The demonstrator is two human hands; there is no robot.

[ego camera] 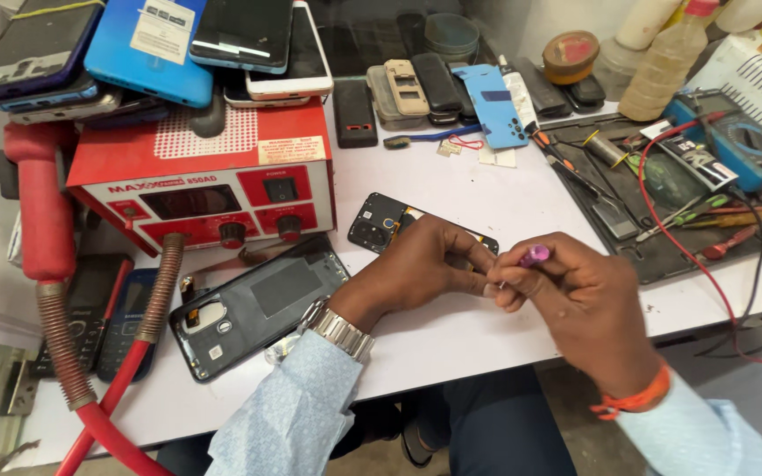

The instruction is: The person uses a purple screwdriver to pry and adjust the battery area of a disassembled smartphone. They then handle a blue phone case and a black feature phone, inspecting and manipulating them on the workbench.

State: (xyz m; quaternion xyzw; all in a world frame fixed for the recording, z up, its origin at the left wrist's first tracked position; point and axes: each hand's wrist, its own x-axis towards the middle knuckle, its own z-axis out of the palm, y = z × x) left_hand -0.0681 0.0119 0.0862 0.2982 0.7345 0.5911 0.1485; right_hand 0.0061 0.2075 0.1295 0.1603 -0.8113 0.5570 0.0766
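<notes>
My left hand (425,264) rests on an opened black phone (381,220) lying face down on the white table (487,194), its fingers pinched together at the phone's right part. My right hand (575,300) grips a small screwdriver with a purple cap (534,256), its tip pointing down toward my left fingertips. The two hands touch over the phone. The part of the phone under my hands is hidden. A silver watch (339,330) is on my left wrist, an orange band (632,401) on my right.
A removed dark back cover (257,304) lies left of my hands. Behind it stands a red hot-air station (209,181) with several phones stacked on top and a red hose (103,388). A black mat (663,203) with tools, a blue multimeter (747,145) and a bottle (663,62) lie to the right.
</notes>
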